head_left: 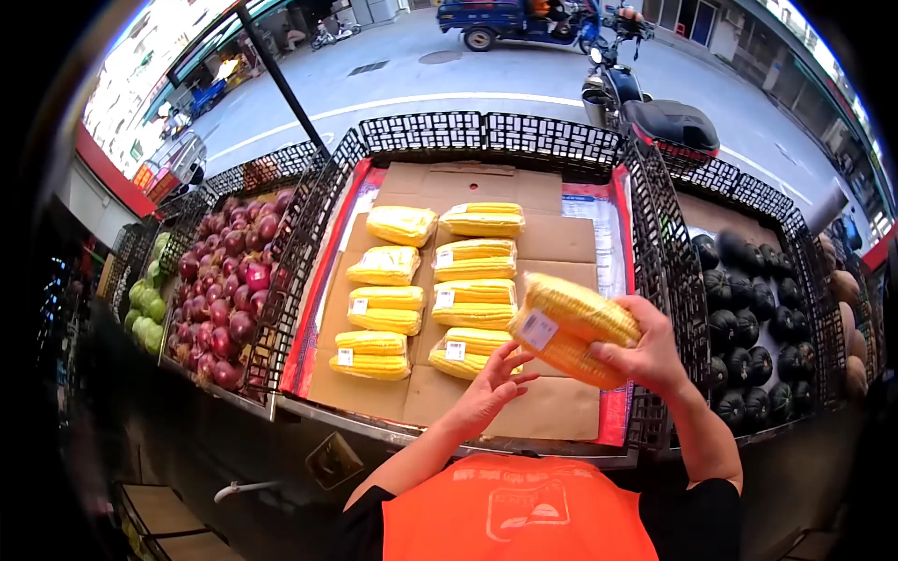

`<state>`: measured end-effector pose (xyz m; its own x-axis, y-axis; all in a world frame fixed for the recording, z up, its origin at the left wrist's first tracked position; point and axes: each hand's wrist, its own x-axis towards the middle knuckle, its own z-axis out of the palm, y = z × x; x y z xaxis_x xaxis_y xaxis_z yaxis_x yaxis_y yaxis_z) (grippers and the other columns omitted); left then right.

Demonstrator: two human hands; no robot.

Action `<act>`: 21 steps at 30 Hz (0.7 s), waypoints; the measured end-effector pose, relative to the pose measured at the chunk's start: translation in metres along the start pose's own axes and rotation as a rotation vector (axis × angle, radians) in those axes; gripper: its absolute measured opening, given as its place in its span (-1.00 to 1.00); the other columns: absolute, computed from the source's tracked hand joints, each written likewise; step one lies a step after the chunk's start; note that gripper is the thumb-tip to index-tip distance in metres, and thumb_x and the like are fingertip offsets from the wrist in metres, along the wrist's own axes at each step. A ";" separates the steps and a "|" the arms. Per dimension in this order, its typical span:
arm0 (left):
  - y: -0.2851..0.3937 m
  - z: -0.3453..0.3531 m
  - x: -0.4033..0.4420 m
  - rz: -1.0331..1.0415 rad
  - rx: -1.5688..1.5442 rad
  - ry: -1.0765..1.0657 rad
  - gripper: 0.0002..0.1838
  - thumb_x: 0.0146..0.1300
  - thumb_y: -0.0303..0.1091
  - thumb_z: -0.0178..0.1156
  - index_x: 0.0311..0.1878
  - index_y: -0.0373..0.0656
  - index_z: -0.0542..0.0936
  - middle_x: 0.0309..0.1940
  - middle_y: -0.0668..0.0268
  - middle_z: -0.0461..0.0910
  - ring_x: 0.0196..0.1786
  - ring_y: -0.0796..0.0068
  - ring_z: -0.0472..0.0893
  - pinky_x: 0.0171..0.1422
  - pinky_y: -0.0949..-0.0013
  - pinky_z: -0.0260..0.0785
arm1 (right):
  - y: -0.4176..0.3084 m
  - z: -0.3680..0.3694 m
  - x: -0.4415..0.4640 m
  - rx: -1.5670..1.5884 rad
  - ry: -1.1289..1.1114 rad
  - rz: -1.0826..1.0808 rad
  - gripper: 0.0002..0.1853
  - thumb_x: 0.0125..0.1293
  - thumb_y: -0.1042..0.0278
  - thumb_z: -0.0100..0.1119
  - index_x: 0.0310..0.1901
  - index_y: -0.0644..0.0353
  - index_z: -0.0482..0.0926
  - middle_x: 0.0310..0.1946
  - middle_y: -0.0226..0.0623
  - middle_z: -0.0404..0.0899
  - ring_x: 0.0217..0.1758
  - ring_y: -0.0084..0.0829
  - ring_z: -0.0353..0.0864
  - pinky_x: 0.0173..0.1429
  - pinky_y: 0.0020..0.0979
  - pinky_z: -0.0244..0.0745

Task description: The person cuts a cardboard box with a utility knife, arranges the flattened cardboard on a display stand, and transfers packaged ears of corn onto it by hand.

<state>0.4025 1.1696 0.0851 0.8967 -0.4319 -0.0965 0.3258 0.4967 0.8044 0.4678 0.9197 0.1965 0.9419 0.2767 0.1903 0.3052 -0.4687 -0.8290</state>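
Note:
My right hand grips one end of a plastic-wrapped pack of corn, raised and tilted above the crate's right side, its white label turned toward my left. Just left of that pack, my left hand is open with its fingers apart, and I cannot tell whether a fingertip touches the wrap. Several more wrapped corn packs lie on cardboard in two columns. The nearest right-column pack is partly behind my left fingers. At the front of the left column sits another labelled pack.
Black lattice crate walls surround the corn. Red onions fill the crate on the left, with green vegetables beyond. Dark green squashes lie to the right. Behind the stall stand a parked motorcycle and a blue three-wheeler.

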 end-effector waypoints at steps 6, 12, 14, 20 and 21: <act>-0.023 -0.025 -0.038 0.052 -0.546 0.416 -0.41 0.25 0.02 0.16 0.28 0.07 0.26 0.18 0.48 0.38 0.24 0.52 0.37 0.32 0.26 0.25 | -0.010 0.129 -0.005 -0.230 -0.129 -0.248 -0.43 -0.17 0.11 0.46 -0.12 0.23 0.51 -0.28 -0.17 0.54 -0.18 -0.17 0.52 -0.08 -0.26 0.47; -0.019 -0.059 -0.070 0.131 -0.412 0.603 -0.46 0.27 -0.03 0.16 0.25 0.06 0.28 0.15 0.49 0.40 0.17 0.54 0.43 0.19 0.33 0.38 | 0.003 0.181 -0.006 -0.116 -0.308 -0.158 -0.34 -0.06 0.08 0.43 0.06 0.22 0.43 -0.06 -0.09 0.48 0.09 -0.13 0.43 0.17 -0.23 0.36; -0.013 -0.064 -0.072 0.131 -0.359 0.622 -0.46 0.27 -0.04 0.17 0.25 0.04 0.28 0.14 0.48 0.40 0.17 0.54 0.43 0.19 0.33 0.37 | 0.012 0.190 -0.005 -0.072 -0.304 -0.208 -0.30 -0.05 0.08 0.43 0.11 0.22 0.40 -0.07 -0.10 0.48 0.10 -0.17 0.43 0.19 -0.24 0.35; -0.005 -0.067 -0.067 0.081 -0.214 0.572 -0.44 0.25 -0.08 0.21 0.24 -0.04 0.28 0.09 0.40 0.43 0.11 0.52 0.46 0.15 0.35 0.39 | 0.020 0.186 -0.007 0.299 -0.539 0.183 -0.22 -0.03 0.13 0.45 0.21 0.22 0.32 0.05 -0.14 0.47 0.15 -0.32 0.45 0.22 -0.34 0.35; -0.005 -0.068 -0.065 0.064 -0.197 0.586 -0.44 0.25 -0.09 0.21 0.24 -0.05 0.29 0.09 0.40 0.43 0.10 0.52 0.47 0.15 0.35 0.39 | 0.024 0.187 -0.008 0.322 -0.536 0.216 -0.22 -0.03 0.15 0.45 0.22 0.22 0.32 0.05 -0.16 0.48 0.13 -0.34 0.46 0.20 -0.35 0.36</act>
<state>0.3630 1.2461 0.0475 0.9135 0.0606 -0.4022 0.2650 0.6614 0.7016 0.4417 1.0631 0.0763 0.7518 0.6228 -0.2167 -0.0178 -0.3092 -0.9508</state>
